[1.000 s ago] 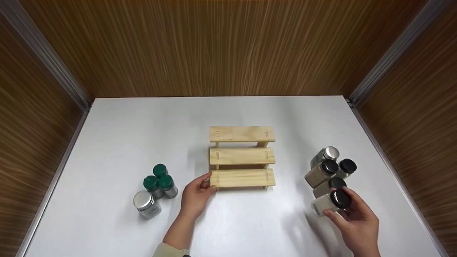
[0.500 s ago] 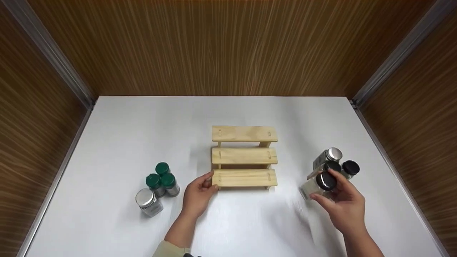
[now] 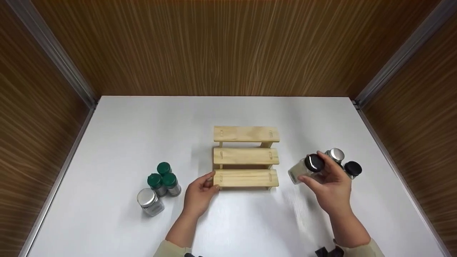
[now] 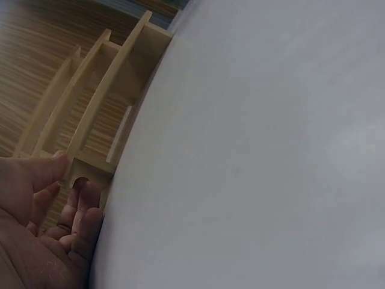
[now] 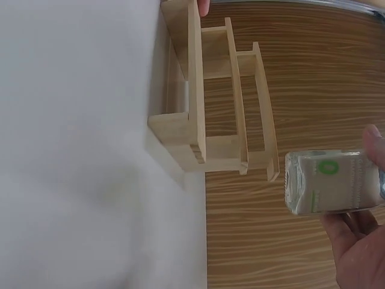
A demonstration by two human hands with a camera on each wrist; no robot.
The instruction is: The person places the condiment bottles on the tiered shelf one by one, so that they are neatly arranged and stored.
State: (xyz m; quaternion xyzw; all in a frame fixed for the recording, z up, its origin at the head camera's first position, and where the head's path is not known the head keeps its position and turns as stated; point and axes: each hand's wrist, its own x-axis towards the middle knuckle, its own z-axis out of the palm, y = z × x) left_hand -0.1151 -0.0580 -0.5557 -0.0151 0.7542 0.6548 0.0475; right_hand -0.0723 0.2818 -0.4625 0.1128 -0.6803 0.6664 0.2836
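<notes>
My right hand (image 3: 334, 191) is clamped on the jar (image 3: 298, 172), aloft right of the rack (image 3: 246, 156); left hand (image 3: 197, 198) pinches the rack's front-left end. Jar's likely stiff, slick, maybe breakable: grip mid-body.

Behind the left grip (image 3: 199, 194), past a bare stretch of forearm, a plain sleeve (image 3: 169, 250) in pale khaki begins, with a small black piece (image 3: 190, 255) at its inner side, mostly cut off by the view. Behind the right grip (image 3: 330, 184) comes a matching khaki cuff (image 3: 366, 250), and beside it, on the inner side, a larger, angular black fitting (image 3: 330, 252), its details too dark to make out.
</notes>
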